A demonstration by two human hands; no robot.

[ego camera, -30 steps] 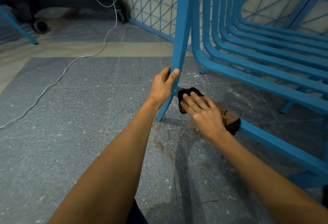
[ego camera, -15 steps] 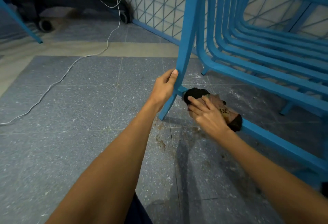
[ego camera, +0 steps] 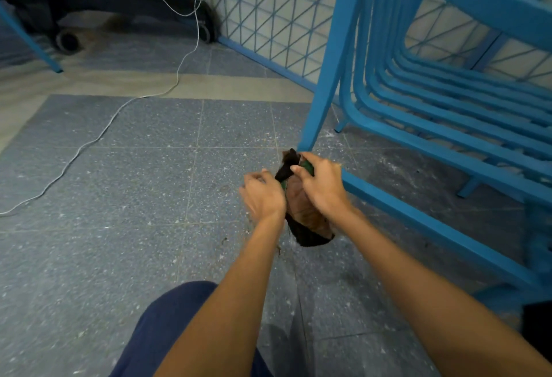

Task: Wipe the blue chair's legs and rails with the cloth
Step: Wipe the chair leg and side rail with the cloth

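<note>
Left hand (ego camera: 263, 197) off chair leg (ego camera: 331, 77), now with right hand (ego camera: 322, 188) in pinch on cloth (ego camera: 304, 218).

Left hand (ego camera: 263, 197), right hand (ego camera: 324, 190) both grip cloth (ego camera: 304, 215).

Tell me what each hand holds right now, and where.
Both hold the cloth: right hand pinches its upper edge, left hand grips its left side.

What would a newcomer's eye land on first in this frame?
At centre, the left hand and right hand grip a bunched dark-brown cloth between them, above the tiled floor. Just behind rises the blue chair's leg, its low rail running to the lower right; a white cable snakes across the floor at left.
</note>
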